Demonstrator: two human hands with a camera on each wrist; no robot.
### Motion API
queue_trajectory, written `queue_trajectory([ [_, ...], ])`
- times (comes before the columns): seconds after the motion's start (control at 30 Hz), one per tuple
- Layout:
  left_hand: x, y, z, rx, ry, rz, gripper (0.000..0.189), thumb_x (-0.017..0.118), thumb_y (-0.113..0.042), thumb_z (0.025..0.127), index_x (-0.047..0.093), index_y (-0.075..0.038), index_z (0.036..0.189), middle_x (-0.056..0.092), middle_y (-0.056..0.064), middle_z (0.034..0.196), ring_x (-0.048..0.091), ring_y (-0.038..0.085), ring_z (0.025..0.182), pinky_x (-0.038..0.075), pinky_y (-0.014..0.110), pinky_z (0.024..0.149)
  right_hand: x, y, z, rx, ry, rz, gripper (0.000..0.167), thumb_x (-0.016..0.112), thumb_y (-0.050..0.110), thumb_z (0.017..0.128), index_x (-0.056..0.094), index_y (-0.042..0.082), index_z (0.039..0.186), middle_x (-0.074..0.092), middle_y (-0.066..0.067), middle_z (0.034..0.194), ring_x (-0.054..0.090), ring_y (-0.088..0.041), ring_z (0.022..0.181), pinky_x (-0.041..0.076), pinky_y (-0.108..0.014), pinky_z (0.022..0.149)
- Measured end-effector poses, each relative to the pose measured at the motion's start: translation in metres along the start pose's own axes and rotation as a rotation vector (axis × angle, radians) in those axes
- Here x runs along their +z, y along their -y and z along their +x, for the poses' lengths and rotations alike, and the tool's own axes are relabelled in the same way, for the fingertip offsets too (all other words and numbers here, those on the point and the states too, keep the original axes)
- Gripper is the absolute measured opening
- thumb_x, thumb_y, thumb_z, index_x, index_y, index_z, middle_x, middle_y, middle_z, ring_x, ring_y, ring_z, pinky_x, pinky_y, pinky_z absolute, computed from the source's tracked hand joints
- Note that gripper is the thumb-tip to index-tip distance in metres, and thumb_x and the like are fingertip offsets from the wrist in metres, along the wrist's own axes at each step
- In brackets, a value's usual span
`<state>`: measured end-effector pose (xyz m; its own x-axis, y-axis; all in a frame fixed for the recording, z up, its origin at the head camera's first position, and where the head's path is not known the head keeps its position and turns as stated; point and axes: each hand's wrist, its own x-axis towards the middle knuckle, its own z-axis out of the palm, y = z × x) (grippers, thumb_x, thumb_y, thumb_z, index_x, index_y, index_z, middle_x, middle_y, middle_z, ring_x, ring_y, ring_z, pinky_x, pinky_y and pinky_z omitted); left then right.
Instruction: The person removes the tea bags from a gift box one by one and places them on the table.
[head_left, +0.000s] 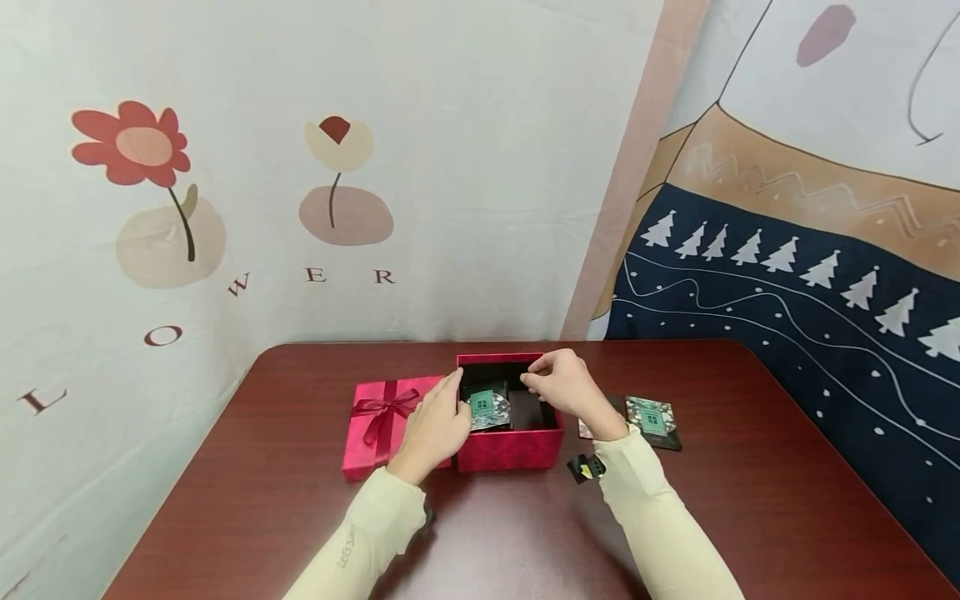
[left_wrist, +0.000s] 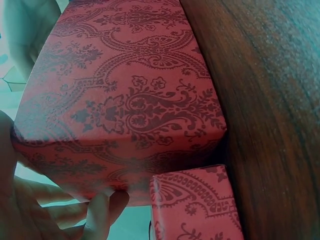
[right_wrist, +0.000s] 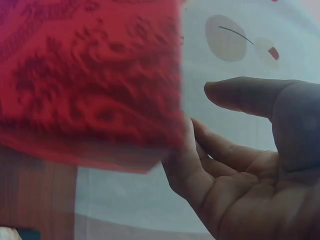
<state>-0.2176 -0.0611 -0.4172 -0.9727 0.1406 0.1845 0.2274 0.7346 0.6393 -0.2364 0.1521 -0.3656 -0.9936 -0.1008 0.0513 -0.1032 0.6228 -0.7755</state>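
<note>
A red patterned gift box stands without its lid on the table. My left hand holds its left wall, thumb over the rim; in the left wrist view the fingers touch the wall's outside. Inside lies a black packet with a green label, at the left, beside a dark surface at the right. My right hand is over the box's right side. The right wrist view shows its thumb apart from the bent fingers, with nothing seen between them. The box's right end blocks part of these fingers.
Left of the box lies its red lid with a dark red ribbon bow. Patterned packets lie right of the box, partly behind the right forearm. A small black item with yellow lies near the right sleeve. Behind the table hangs a printed cloth.
</note>
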Motion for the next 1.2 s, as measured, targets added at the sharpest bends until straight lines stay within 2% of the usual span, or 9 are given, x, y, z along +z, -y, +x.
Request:
queue_trajectory([
  [0.33,0.001,0.000,0.001,0.005,-0.005,-0.004,0.058,0.050,-0.021,0.094,0.042,-0.012,0.151,0.045,0.009,0.152,0.048,0.032,0.134,0.044,0.059,0.099,0.025,0.002,0.005,-0.010,0.040,-0.040,0.017,0.072,0.010,0.087,0.074,-0.003,0.097,0.072,-0.006,0.075,0.071,-0.025,0.066,0.053,-0.027,0.057],
  [0.53,0.000,0.001,0.001,-0.003,-0.003,-0.006,0.058,0.050,-0.022,0.095,0.041,-0.012,0.152,0.044,0.009,0.153,0.048,0.032,0.134,0.045,0.059,0.098,0.033,0.006,0.008,0.005,0.106,-0.097,0.019,0.071,0.013,0.088,0.074,-0.004,0.097,0.071,-0.006,0.074,0.070,-0.021,0.065,0.055,-0.029,0.059],
  [0.8,0.001,0.004,0.001,-0.005,0.005,-0.009,0.058,0.051,-0.022,0.095,0.041,-0.012,0.152,0.044,0.010,0.153,0.047,0.033,0.135,0.043,0.060,0.100,0.040,0.006,0.014,0.049,0.133,-0.198,0.018,0.073,0.017,0.088,0.077,0.000,0.084,0.069,-0.005,0.070,0.057,-0.013,0.058,0.047,-0.026,0.055],
  [0.97,0.001,0.004,0.001,0.000,-0.005,-0.002,0.058,0.051,-0.021,0.095,0.042,-0.012,0.152,0.044,0.010,0.152,0.048,0.032,0.134,0.044,0.059,0.100,0.042,0.008,0.014,0.058,0.135,-0.230,0.023,0.072,0.018,0.089,0.075,0.001,0.074,0.062,-0.003,0.057,0.047,-0.012,0.050,0.040,-0.025,0.049],
  [1.07,0.001,0.003,0.001,-0.001,-0.003,-0.007,0.058,0.050,-0.021,0.095,0.042,-0.011,0.151,0.044,0.010,0.152,0.047,0.032,0.135,0.043,0.059,0.100,0.043,0.008,0.014,0.062,0.135,-0.253,0.026,0.072,0.019,0.089,0.075,0.002,0.070,0.056,-0.001,0.051,0.045,-0.012,0.050,0.037,-0.024,0.048],
  [1.2,0.001,0.002,0.002,-0.002,-0.004,-0.006,0.058,0.049,-0.021,0.095,0.042,-0.011,0.151,0.045,0.009,0.152,0.048,0.033,0.134,0.045,0.058,0.099,0.045,0.008,0.015,0.067,0.133,-0.255,0.024,0.072,0.018,0.089,0.076,0.003,0.071,0.062,-0.002,0.054,0.048,-0.012,0.052,0.039,-0.024,0.050],
])
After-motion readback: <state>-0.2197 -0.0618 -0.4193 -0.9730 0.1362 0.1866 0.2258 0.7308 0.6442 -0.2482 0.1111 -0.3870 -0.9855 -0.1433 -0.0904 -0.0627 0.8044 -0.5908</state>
